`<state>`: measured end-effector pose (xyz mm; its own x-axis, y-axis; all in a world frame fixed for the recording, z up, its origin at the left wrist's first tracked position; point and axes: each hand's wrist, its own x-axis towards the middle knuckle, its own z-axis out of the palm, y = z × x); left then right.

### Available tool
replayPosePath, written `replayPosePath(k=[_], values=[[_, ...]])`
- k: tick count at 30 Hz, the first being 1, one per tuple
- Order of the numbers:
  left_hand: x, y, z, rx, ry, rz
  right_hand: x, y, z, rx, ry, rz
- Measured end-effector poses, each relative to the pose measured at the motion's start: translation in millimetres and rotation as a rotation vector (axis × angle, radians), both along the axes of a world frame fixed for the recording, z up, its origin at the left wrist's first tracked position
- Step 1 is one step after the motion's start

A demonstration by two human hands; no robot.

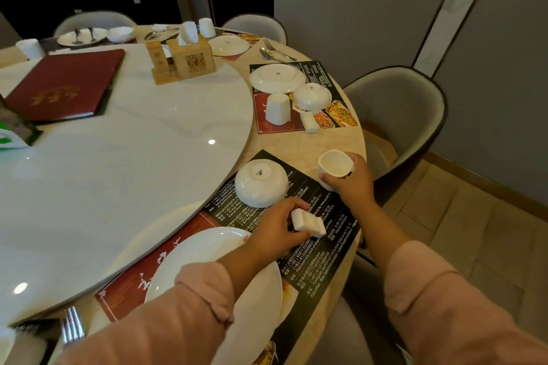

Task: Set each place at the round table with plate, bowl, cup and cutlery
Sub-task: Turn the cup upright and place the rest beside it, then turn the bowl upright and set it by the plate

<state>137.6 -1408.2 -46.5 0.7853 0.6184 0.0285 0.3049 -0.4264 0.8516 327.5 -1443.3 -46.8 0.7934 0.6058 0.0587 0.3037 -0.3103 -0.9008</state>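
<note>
Right hand (353, 185) curls round an upright cup (335, 167) at the table (296, 144) edge; left hand (274, 231) pinches a white packet (308, 224) over the placemat (320, 258); plate (201, 246) lies under the left forearm; upturned bowl (261, 184) sits between the hands, just beyond the left fingers.

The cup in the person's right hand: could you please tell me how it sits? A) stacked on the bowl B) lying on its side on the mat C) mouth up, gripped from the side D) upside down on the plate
C: the right hand grips the cup by its side, and its open mouth faces up, apart from the upside-down bowl.
</note>
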Motion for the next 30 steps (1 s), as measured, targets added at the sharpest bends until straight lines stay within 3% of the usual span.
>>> replayPosePath(k=[9,11,13,15,17,20,23,27,30], values=[[5.0,5.1,-9.3,0.177,0.268,-0.026,-4.6,-0.9,3.4,-0.111,-0.073,0.037],[-1.1,9.7,-3.8,0.168,0.227,-0.017,-14.2,0.9,10.3,-0.022,-0.261,0.05],[-13.6,19.5,5.9,0.138,0.071,0.141,-27.5,7.6,18.6,0.057,-0.403,0.156],[-27.8,38.5,12.2,0.147,-0.066,0.345,-40.8,19.8,23.3,-0.017,-0.448,0.343],[-37.0,60.9,16.8,0.113,-0.092,0.408,-52.7,34.5,22.4,-0.183,-0.446,0.572],[-38.9,84.5,19.4,-0.054,-0.09,0.295,-63.8,57.3,11.2,-0.391,-0.383,0.785],[-36.2,95.0,15.4,-0.151,-0.005,0.224,-69.5,76.4,1.6,-0.507,-0.399,0.813],[-33.5,95.2,13.5,-0.116,0.12,0.179,-72.6,86.5,0.8,-0.498,-0.499,0.743],[-36.5,92.0,15.2,-0.173,0.075,0.175,-75.3,81.0,2.8,-0.491,-0.532,0.712]])
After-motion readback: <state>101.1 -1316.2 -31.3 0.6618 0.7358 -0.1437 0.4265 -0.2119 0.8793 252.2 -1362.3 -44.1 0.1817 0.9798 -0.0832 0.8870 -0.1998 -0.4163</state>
